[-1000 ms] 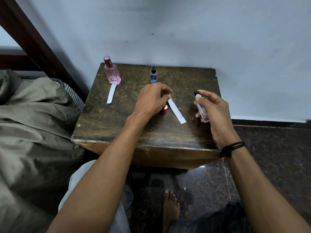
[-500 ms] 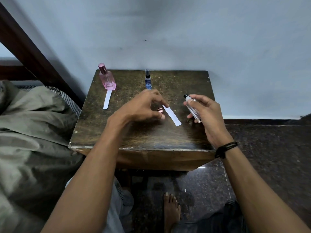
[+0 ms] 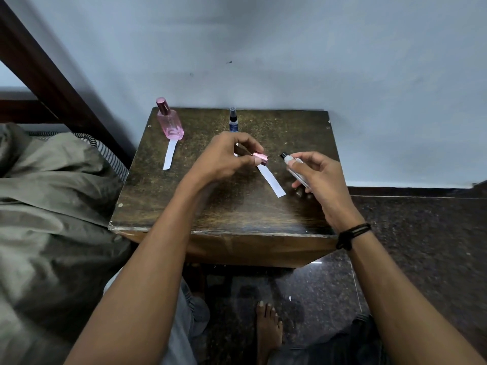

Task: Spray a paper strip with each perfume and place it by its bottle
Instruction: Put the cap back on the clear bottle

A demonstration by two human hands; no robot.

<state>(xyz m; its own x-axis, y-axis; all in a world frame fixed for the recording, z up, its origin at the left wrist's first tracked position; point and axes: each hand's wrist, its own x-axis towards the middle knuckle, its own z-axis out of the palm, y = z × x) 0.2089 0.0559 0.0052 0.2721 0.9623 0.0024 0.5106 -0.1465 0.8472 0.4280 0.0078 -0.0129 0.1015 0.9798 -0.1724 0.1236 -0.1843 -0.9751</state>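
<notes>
On the dark wooden table (image 3: 163,206) a pink perfume bottle (image 3: 170,122) stands at the back left with a paper strip (image 3: 170,154) lying in front of it. A small blue spray bottle (image 3: 233,121) stands at the back middle. My left hand (image 3: 226,159) pinches a small pink metallic cap (image 3: 261,158) above the near end of a second paper strip (image 3: 271,180). My right hand (image 3: 316,177) holds a slim clear spray bottle (image 3: 296,169), tilted, with its black nozzle pointing toward the cap.
The table stands against a pale blue wall (image 3: 290,48). Grey-green bedding (image 3: 47,206) and a dark wooden bed frame (image 3: 52,80) lie at the left. Dark speckled floor (image 3: 421,246) spreads to the right, and a bare foot (image 3: 268,330) shows below the table.
My left hand has lifted the pink cap off the table and brought it toward the clear bottle's nozzle. My right hand has tilted the bottle toward it. The camera view has shifted.
</notes>
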